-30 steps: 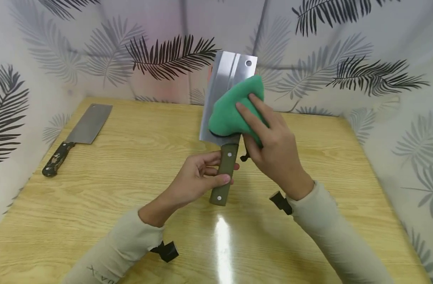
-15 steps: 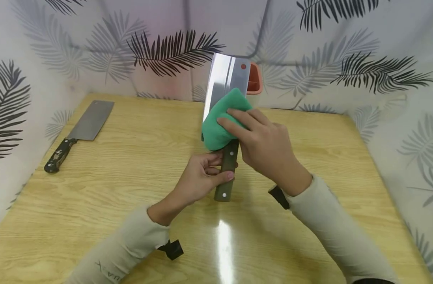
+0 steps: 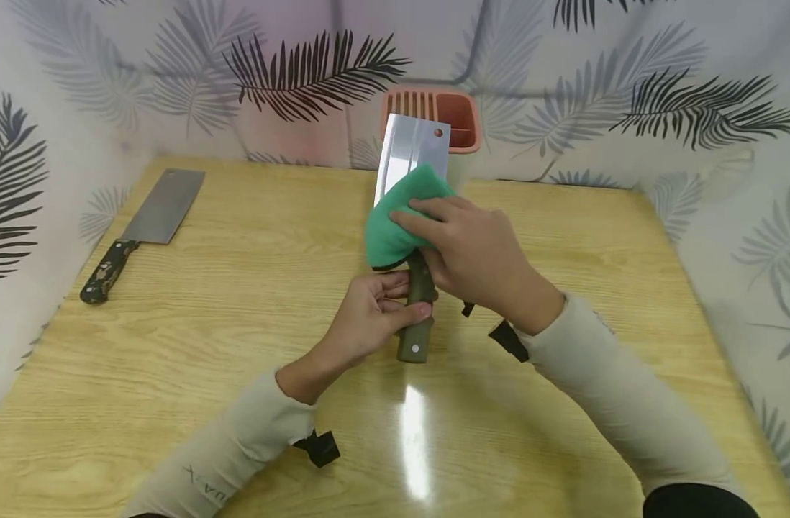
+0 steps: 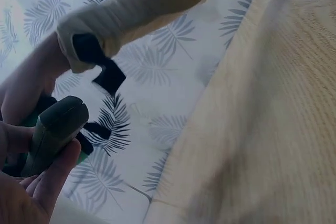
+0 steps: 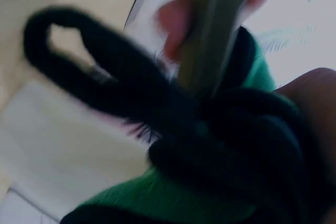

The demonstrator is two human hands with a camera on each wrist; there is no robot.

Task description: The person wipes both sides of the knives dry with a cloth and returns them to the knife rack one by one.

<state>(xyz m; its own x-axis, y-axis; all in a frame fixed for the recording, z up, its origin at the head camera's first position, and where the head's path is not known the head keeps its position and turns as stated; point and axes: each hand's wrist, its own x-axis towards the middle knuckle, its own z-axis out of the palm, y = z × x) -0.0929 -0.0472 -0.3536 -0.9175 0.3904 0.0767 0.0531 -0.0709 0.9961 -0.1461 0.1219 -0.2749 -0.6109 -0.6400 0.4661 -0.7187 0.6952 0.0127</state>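
The wood-grain bench (image 3: 239, 331) spreads beneath everything. At twelve o'clock stands an orange-rimmed holder (image 3: 476, 124), partly hidden; its slats and compartments suggest it is for upright storage. The green-handled cleaver (image 3: 403, 147) is held off the bench, in front of the holder, blade towards twelve and handle towards six, which seems to leave the broad face free for the other hand. A dark-handled cleaver (image 3: 158, 212) lies flat at ten o'clock, probably there to stay clear of the arms. The right hand (image 3: 479, 248) comes in from four o'clock, its grip bunching a green cloth (image 3: 395, 226) against the blade near the handle, apparently so that padding separates skin from steel. The left hand (image 3: 369, 313), from seven o'clock, has its grip wrapped round the handle, thumb on top, likely to steady it. A dark loop (image 5: 126, 85), blurred, hangs by the cloth.
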